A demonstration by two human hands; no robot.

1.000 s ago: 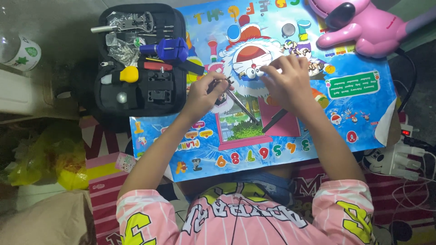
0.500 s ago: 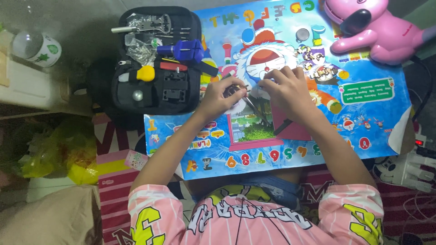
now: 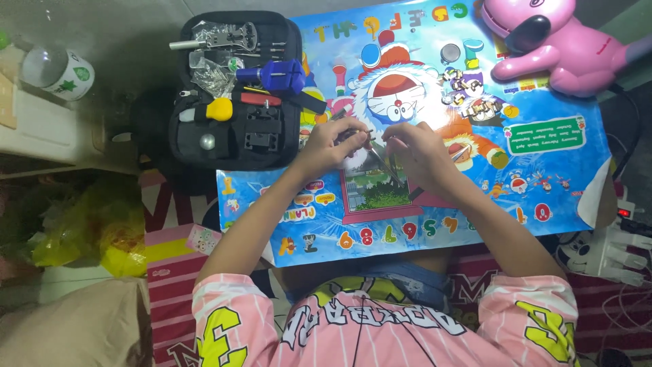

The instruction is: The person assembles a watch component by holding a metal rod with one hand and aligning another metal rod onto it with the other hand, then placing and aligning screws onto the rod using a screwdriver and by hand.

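L hand [image 3: 331, 141] & R hand [image 3: 415, 151] meet over the mat [image 3: 557, 177], near its middle. L fingers pinch a small dark part [image 3: 353, 134], too small to tell what. R fingers grip thin tweezers [image 3: 386, 163], tips angled toward the part. Black tool kit [image 3: 234, 88] lies open just left of L hand; pink toy [image 3: 550, 44] sits at mat's far R corner.

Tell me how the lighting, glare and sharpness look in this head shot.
Head view: bright, even light on the colourful cartoon mat, with faint sheen near its right edge; the left side beside the black tool case falls into shadow. Left hand and right hand are fairly sharp, but the small thing between them is too tiny to resolve.
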